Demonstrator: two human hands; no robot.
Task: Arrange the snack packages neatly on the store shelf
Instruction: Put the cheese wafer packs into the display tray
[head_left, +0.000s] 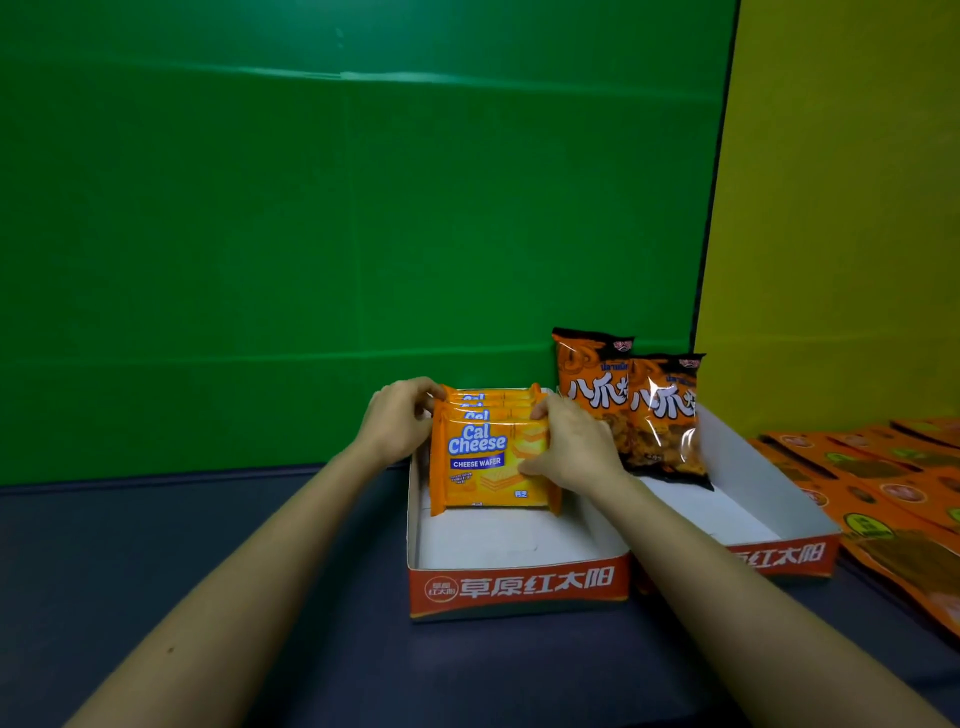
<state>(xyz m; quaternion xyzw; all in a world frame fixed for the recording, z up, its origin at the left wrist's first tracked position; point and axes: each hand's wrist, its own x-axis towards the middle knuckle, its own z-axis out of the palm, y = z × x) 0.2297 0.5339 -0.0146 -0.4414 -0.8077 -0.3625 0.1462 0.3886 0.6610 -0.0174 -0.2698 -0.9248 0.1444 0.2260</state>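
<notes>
Row of cheese wafer packs (488, 457), four or so, stands on edge at centre frame, in the back half of the left tray (519, 584), labels toward the camera. Left hand (400, 415) curls round the row's left end, fingers over the top corner. Right hand (574, 447) grips the right end, thumb lying on the front pack's face, fingers wrapped behind. Both hands are closed on the row, squeezing it square. Front half of the tray is bare white card. Hazards, as judged: nothing props the row from the front, so if the hands let go before the packs sit flat on their bottom edges, the front pack likely tips into the open space and the others follow. Wrappers look glossy, so an uneven squeeze could make a middle pack slip up or sideways and spoil the line. Back of the right hand sits just in front of two orange snack bags (662, 415) standing in the right tray (779, 558), right of centre; whether it touches them cannot be told. Those bags are puffy and upright with little to lean on, and a careless pull-back of the wrist could knock the nearer one over. Trays look like light card on the dark shelf surface (156, 519), so a push toward the back may slide the tray rather than the packs. Flat orange packets (883, 483) lie at the right edge, well apart.
</notes>
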